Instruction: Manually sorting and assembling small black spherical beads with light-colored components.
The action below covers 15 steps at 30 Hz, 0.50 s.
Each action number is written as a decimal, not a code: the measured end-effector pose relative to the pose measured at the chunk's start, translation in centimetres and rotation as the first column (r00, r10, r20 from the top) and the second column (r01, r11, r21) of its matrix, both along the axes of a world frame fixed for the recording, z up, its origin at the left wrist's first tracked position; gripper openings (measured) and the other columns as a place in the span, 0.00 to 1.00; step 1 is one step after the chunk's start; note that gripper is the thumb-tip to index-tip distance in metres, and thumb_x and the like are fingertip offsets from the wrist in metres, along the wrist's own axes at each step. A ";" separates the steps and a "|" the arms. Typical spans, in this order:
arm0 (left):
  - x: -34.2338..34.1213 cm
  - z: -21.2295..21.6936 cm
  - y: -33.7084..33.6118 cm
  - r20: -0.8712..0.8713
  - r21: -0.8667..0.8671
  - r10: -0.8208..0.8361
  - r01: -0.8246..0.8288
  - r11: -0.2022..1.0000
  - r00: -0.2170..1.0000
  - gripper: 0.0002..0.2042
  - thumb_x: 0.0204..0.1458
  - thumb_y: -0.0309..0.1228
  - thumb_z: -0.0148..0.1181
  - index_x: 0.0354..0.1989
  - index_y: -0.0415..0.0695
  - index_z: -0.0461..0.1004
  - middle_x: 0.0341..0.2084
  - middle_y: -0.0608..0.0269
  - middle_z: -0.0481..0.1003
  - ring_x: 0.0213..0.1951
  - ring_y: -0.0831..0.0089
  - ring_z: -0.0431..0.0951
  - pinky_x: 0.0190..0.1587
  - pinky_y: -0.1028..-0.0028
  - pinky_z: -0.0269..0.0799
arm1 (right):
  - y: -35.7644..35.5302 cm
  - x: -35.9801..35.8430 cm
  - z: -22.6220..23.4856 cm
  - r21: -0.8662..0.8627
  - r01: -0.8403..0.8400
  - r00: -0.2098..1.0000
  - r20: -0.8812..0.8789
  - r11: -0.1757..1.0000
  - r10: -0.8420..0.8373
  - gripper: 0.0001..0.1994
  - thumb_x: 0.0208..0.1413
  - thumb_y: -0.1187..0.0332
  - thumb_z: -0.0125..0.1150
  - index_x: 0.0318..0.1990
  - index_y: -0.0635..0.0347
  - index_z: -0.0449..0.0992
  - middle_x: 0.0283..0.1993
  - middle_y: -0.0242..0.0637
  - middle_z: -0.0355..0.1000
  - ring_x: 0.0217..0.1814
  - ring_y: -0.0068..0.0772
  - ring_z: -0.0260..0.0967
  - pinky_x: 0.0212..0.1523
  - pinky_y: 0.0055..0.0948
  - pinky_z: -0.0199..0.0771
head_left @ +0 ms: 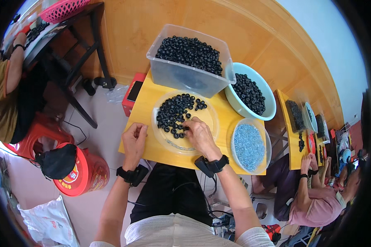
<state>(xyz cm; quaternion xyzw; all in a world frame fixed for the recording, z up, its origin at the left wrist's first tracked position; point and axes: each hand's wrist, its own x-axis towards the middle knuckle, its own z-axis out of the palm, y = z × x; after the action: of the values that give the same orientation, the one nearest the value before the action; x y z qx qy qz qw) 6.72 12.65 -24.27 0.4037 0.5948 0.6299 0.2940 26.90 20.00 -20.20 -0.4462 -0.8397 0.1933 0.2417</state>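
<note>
A shallow clear round tray (pixel 208 123) lies on the yellow table in front of me, with a spread of small black rings (pixel 171 113) in it. My right hand (pixel 200 133) reaches into the tray from the right, its bent fingers closed at a black ring near the pile's right side. At the tray's left rim is my left hand (pixel 135 140), fingers curled and thumb against the forefinger. Whatever it may pinch is too small to make out. Tiny blue clear pieces (pixel 175 145) lie along the tray's near edge.
Behind the tray stands a clear plastic bin (pixel 185 76) of black rings. A light blue bowl (pixel 270 111) holds more, and a round tub of blue bits (pixel 249 148) sits at right. A red bucket (pixel 99 171) is on the floor. People work at tables on both sides.
</note>
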 end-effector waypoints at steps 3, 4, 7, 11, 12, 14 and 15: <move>-0.1 -0.5 0.1 0.061 0.017 0.009 -0.010 1.000 0.998 0.07 0.51 0.27 0.55 0.27 0.35 0.71 0.18 0.70 0.70 0.21 0.86 0.67 0.24 0.84 0.63 | -0.1 -0.4 -0.1 0.005 -0.023 0.999 0.035 1.000 0.023 0.11 0.40 0.81 0.56 0.36 0.65 0.74 0.32 0.47 0.68 0.34 0.49 0.68 0.37 0.37 0.68; -0.1 -0.5 0.2 0.061 0.020 0.009 -0.010 1.000 0.998 0.07 0.51 0.27 0.55 0.27 0.35 0.71 0.18 0.70 0.70 0.21 0.86 0.67 0.24 0.84 0.63 | -0.1 -0.2 -0.1 0.007 -0.022 0.999 0.036 1.000 0.022 0.12 0.40 0.81 0.55 0.36 0.65 0.73 0.32 0.48 0.67 0.34 0.50 0.67 0.38 0.37 0.68; -0.1 -0.4 0.2 0.040 -0.005 0.004 -0.004 1.000 0.999 0.07 0.51 0.27 0.55 0.27 0.36 0.70 0.18 0.70 0.70 0.21 0.86 0.68 0.24 0.84 0.63 | -0.1 0.3 0.1 0.137 0.005 0.998 -0.062 0.991 0.004 0.09 0.42 0.81 0.56 0.35 0.66 0.73 0.30 0.41 0.69 0.31 0.41 0.69 0.33 0.33 0.69; -0.3 0.2 -0.4 0.071 0.004 -0.056 0.056 0.998 0.996 0.06 0.52 0.27 0.54 0.31 0.36 0.72 0.20 0.69 0.72 0.22 0.85 0.70 0.26 0.84 0.66 | -2.1 1.8 1.8 -0.366 0.035 0.889 -0.414 0.930 -0.196 0.07 0.44 0.80 0.57 0.34 0.65 0.72 0.29 0.33 0.69 0.30 0.27 0.70 0.31 0.26 0.70; -0.5 0.3 -0.6 0.141 0.013 -0.121 0.120 0.993 0.983 0.06 0.52 0.26 0.54 0.34 0.36 0.73 0.21 0.68 0.73 0.23 0.84 0.71 0.27 0.83 0.67 | -3.5 1.9 2.0 -0.503 -0.082 0.788 -0.561 0.860 -0.253 0.07 0.45 0.79 0.58 0.34 0.64 0.71 0.29 0.31 0.69 0.30 0.23 0.69 0.31 0.24 0.70; 0.0 1.3 -1.5 0.236 -0.009 -0.252 0.262 0.965 0.938 0.08 0.51 0.26 0.54 0.38 0.37 0.73 0.24 0.67 0.73 0.27 0.83 0.72 0.30 0.83 0.68 | -5.8 2.5 2.1 -0.595 -0.204 0.657 -0.672 0.778 -0.341 0.07 0.46 0.78 0.59 0.34 0.62 0.70 0.29 0.28 0.69 0.30 0.18 0.68 0.31 0.21 0.71; 0.2 2.1 -2.6 0.329 -0.025 -0.364 0.393 0.919 0.872 0.10 0.51 0.25 0.54 0.42 0.37 0.73 0.27 0.66 0.74 0.30 0.82 0.73 0.32 0.83 0.69 | -7.3 2.2 2.1 -0.661 -0.301 0.626 -0.680 0.687 -0.381 0.07 0.47 0.78 0.58 0.35 0.61 0.69 0.30 0.29 0.69 0.30 0.20 0.69 0.33 0.22 0.72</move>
<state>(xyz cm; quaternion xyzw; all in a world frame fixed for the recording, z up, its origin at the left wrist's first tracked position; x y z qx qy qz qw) 6.96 10.10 -22.14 0.3919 0.4771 0.5890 0.5215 29.13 12.75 -18.13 -0.3945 -0.4892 0.6748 0.3869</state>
